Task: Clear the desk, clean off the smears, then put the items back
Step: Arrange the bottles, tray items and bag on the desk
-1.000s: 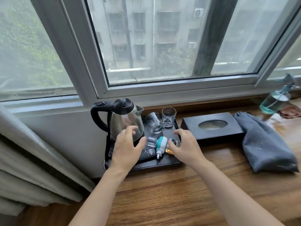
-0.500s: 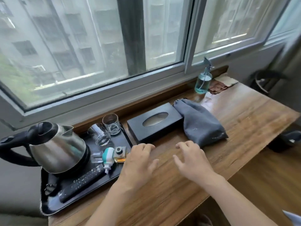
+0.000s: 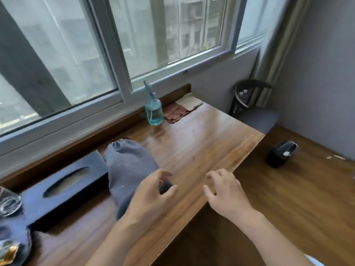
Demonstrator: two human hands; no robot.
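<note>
On the worktop (image 3: 201,150), grey cloth pouch (image 3: 128,166) at mid-left, nothing cleared yet.
Pouch lies slack between tissue box (image 3: 63,187) at its 9 o'clock and bare wood at 3; judged soft, light, floppy, best gathered at the puckered neck at 12 or scooped under the body. Left hand (image 3: 148,196) hovers over its near corner, fingers loosely curled, holding nothing that shows. Right hand (image 3: 224,191) hangs at 3 o'clock over the worktop edge, fingers bent, empty. Spray bottle (image 3: 153,112) upright at 12, near the window; likely glass, slick, take by the body. Folded rag (image 3: 182,110) just beside it. Glasses (image 3: 9,204) far left, fragile.
</note>
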